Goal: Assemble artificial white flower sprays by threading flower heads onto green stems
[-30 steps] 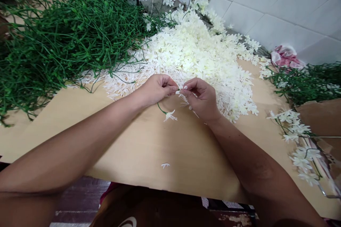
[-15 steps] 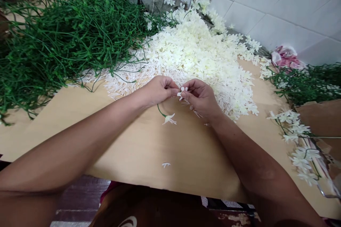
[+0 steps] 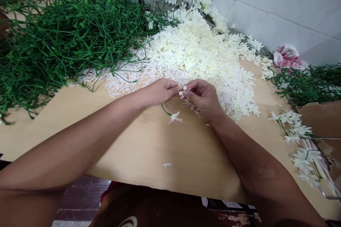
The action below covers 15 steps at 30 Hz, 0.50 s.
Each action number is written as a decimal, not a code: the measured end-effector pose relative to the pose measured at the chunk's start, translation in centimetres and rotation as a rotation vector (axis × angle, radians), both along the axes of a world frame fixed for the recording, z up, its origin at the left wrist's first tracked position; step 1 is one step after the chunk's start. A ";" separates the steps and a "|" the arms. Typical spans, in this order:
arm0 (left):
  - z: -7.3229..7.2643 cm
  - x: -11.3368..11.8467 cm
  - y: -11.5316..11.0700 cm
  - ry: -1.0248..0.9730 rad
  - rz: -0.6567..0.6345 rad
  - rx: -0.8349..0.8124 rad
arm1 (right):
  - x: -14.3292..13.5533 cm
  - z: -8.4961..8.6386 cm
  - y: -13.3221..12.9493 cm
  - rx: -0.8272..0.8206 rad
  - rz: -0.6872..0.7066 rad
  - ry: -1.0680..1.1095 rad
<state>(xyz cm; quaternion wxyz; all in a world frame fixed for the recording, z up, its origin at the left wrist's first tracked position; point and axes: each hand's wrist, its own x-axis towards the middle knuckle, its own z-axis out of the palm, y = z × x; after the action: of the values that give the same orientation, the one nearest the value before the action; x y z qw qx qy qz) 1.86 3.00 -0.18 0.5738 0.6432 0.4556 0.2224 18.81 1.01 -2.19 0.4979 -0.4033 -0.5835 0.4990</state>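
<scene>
My left hand (image 3: 163,91) is closed in a pinch on a thin green artificial flower stem (image 3: 165,110), which curves down from under the fingers. At its lower end hangs a white flower (image 3: 175,117) with fine stamens. My right hand (image 3: 204,96) pinches a small white flower (image 3: 181,93) between thumb and fingertips, right against the left fingertips. Where stem and flower meet is hidden by the fingers. White stamen pieces (image 3: 198,114) lie just below my right hand.
Behind my hands are a heap of white flowers (image 3: 197,42) and loose white stamens (image 3: 125,78). Green stems (image 3: 87,35) are piled at left. Assembled flower sprays (image 3: 303,158) lie at right near a cardboard box (image 3: 321,115). A white scrap (image 3: 167,165) sits near the board's front edge.
The hanging flower on its stem has shifted slightly right and up. My left fingers have moved a little, and the pinched flower has turned, showing fewer petals.
</scene>
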 end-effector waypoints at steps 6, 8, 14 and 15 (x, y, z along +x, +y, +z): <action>-0.2 0.2 -0.2 -0.230 -0.038 -0.105 | -0.1 -0.4 0.0 -0.006 0.006 -0.001; -0.4 0.3 -0.2 -0.247 -0.036 -0.106 | -0.3 -0.4 -0.1 -0.009 0.001 0.007; -0.8 0.4 -0.3 -0.227 -0.030 -0.113 | -0.4 -0.8 -0.1 0.000 -0.007 0.014; -0.8 0.5 -0.3 -0.227 -0.034 -0.113 | -0.3 -0.9 -0.1 0.006 -0.002 0.018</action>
<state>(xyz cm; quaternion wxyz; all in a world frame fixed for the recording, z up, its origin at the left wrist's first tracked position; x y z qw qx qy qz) 2.34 2.71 -0.97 0.6606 0.5882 0.3886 0.2581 18.49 0.94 -3.12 0.5048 -0.3980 -0.5800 0.5004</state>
